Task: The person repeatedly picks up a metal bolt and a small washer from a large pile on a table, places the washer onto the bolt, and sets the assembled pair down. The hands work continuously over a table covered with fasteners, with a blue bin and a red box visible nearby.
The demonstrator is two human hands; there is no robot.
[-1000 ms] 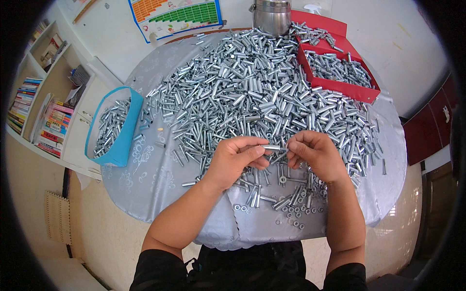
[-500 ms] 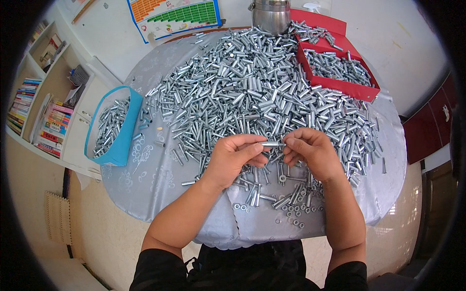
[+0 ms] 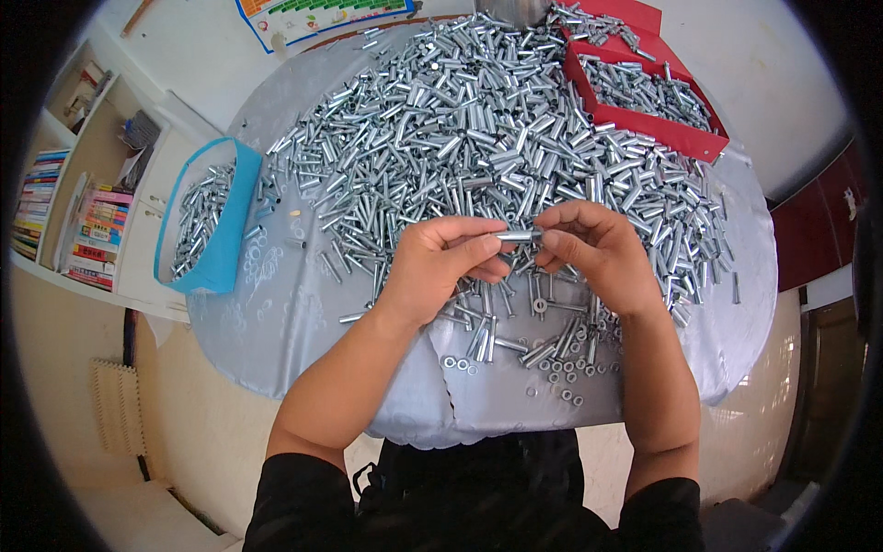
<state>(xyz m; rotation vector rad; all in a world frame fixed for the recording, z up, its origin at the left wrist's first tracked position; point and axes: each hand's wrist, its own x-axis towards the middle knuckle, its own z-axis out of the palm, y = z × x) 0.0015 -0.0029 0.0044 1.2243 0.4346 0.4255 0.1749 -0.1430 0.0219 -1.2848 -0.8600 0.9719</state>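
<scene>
I see left hand (image 3: 441,262) and right hand (image 3: 593,253) fingers both pinching one metal sleeve (image 3: 517,235) above sleeve pile (image 3: 478,138) on surface (image 3: 303,304).

Small silver metal sleeve (image 3: 517,235) was held level, lengthwise between both hands, above the near edge of the heap. Left hand (image 3: 441,262) pinched its left end between thumb and fingertips; right hand (image 3: 593,253) gripped the right end. Shiny, cylindrical, short; most of its length was hidden by fingers.

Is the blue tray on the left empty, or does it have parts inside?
Not empty: the blue tray holds a heap of silver metal sleeves.
</scene>
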